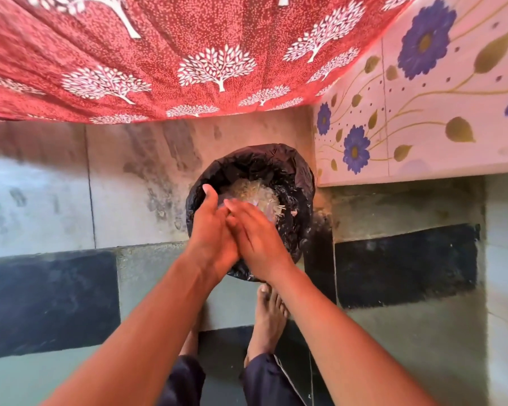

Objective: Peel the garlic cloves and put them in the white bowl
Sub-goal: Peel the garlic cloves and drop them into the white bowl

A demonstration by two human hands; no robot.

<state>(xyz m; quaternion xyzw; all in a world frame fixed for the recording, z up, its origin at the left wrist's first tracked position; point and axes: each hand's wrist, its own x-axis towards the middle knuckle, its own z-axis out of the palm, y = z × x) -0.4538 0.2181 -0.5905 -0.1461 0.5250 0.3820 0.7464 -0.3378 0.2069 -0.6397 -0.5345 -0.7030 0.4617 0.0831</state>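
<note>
Grey and black floor tiles [71,303] lay under a bin lined with a black bag [294,177], garlic skins [255,191] inside. Above it, left hand [211,230] and right hand [255,238] pressed together, fingers straight, grasping nothing.

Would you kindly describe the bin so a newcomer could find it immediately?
Below the red tree-print curtain, on the floor against the flowered wall, stands the bin. It alone wears a crinkled black plastic liner, with pale papery scraps inside.
</note>
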